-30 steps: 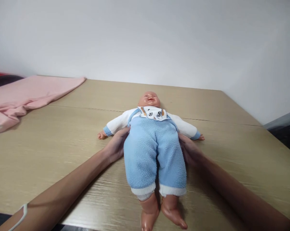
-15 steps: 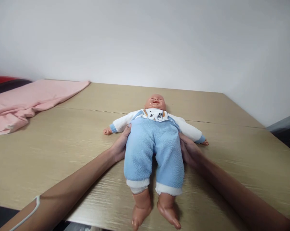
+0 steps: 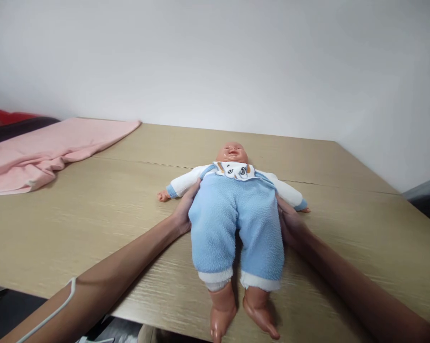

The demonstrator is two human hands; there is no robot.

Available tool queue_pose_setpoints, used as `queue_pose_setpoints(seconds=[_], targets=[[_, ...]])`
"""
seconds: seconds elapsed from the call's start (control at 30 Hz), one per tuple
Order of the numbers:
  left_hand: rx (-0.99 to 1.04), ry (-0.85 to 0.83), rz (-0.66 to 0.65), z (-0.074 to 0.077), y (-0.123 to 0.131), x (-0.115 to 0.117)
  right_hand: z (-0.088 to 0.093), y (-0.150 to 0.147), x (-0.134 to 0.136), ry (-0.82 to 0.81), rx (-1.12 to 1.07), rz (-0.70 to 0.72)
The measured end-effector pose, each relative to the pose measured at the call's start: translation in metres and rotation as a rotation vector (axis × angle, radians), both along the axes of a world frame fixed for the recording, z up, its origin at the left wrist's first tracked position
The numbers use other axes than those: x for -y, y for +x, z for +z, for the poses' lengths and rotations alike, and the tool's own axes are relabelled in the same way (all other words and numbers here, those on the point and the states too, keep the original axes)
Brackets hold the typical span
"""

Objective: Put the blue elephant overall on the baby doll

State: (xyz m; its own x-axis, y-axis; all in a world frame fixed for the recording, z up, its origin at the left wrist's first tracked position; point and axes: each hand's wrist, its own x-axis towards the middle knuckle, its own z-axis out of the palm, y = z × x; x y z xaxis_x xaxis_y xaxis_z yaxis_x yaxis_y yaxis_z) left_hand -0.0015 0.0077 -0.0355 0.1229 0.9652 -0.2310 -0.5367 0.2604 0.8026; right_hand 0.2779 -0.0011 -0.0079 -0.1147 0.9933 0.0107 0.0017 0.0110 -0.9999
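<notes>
**Doll [image 3: 236, 202] on its back, a hand at each side**

Grip first. Left hand [image 3: 188, 207] cupped to the doll's waist, thumb reaching up toward the sleeve; right hand [image 3: 289, 221] likewise at the opposite side, in deeper shadow. Doll held between the two palms. Fingers mostly tucked behind or under the body; how tightly they curl, cannot tell.

Doll itself: face up on table [image 3: 129, 200], head pointing away from the person, feet [image 3: 224, 312] toward the near edge. Arms spread wide, legs slightly parted. Blue overalls [image 3: 215, 224] on, bib [image 3: 236, 170] with printed eyes at the chest. Feet bare.

Progress, my reading: doll dressed and lying fairly straight, so its placing looks done or close to it. Not yet done: any release, both hands being on it. Whether the table bears its full weight, hard to judge from this angle.

Farther out: pink cloth [image 3: 57, 150] well apart from the doll, off on its left-hand side, rumpled along the near edge. Past the cloth, a dark object [image 3: 22, 128] and a red object [image 3: 13, 116], both cut off by the view. Pale wall [image 3: 215, 62] beyond the doll's head.
</notes>
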Motion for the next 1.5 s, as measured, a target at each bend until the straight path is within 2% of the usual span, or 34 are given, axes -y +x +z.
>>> queue_pose_setpoints(seconds=[0.1,0.27,0.47,0.7,0.93,1.1,1.17,1.23,1.27,1.37,1.43,1.5], targets=[[0.001,0.039,-0.006,0.007,-0.005,0.002,-0.001,0.003,-0.001,-0.107,-0.082,-0.005],[-0.062,0.254,-0.056,0.012,-0.012,0.004,-0.003,0.005,-0.002,-0.153,-0.127,-0.016],[-0.064,0.245,-0.032,0.008,-0.014,0.001,-0.007,0.002,0.001,-0.159,-0.133,-0.022],[-0.043,0.265,-0.133,0.011,-0.024,-0.004,-0.005,0.003,0.003,-0.019,-0.034,-0.065],[-0.088,0.298,-0.207,0.014,-0.030,-0.004,-0.001,0.014,-0.006,0.027,-0.005,-0.045],[-0.154,0.301,-0.086,0.014,-0.024,-0.002,-0.009,0.019,-0.004,0.146,0.181,-0.246],[-0.315,0.375,0.013,0.013,-0.021,0.000,-0.002,0.016,-0.001,0.281,0.293,-0.343],[-0.519,0.481,0.119,0.012,-0.018,0.002,0.016,0.006,-0.002,0.443,0.426,-0.367],[-0.599,0.524,0.164,0.012,-0.017,0.003,0.029,-0.002,-0.007,0.523,0.489,-0.331],[-0.696,0.578,0.265,0.010,-0.017,0.005,0.072,-0.040,-0.038,0.740,0.604,-0.018],[-0.710,0.611,0.309,0.008,-0.019,0.006,0.094,-0.075,-0.070,0.741,0.676,0.217],[-0.717,0.685,0.322,0.005,-0.023,0.005,0.105,-0.112,-0.104,0.691,0.848,0.395]])
